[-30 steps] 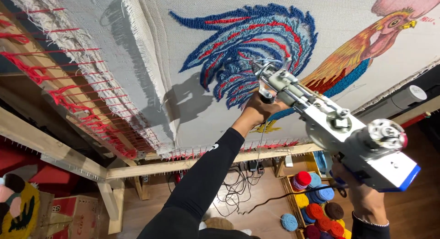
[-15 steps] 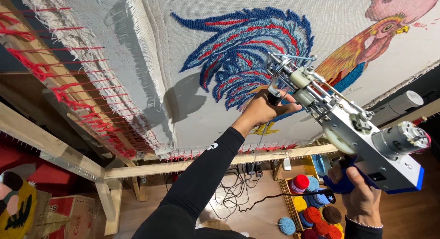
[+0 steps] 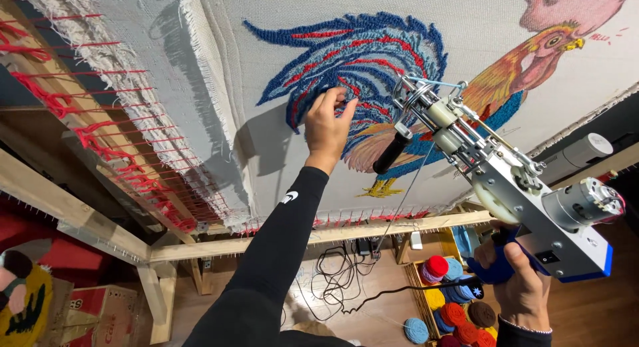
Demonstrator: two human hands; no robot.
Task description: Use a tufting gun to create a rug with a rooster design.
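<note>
Tufting gun: the tufting gun (image 3: 506, 187) sits at the right of the view, in front of the stretched cloth (image 3: 226, 60) and below the rooster's head.
Long axis: it runs on a slant, from the blue-edged motor end at lower right up to the needle end at upper left.
Pointing: the needle tip aims at the rooster design (image 3: 373, 60), close to the blue tail; whether it touches the cloth cannot be told.
Front handle: a black handle (image 3: 391, 154) hangs under the front of the gun, with nothing gripping it.
Right hand: the right hand (image 3: 518, 290) is closed around the blue grip at the back of the gun.
Left hand: the left hand (image 3: 327, 124) holds nothing; its fingers are bent, with the tips pressed on the blue tufted tail, just left of the gun's tip.
Surface: the pale cloth is laced with red cord (image 3: 113, 154) to a wooden frame (image 3: 319, 230).
Room: yarn balls (image 3: 452, 307) in red, blue, yellow and brown lie in a box on the wooden floor beside black cables (image 3: 339, 280).
</note>
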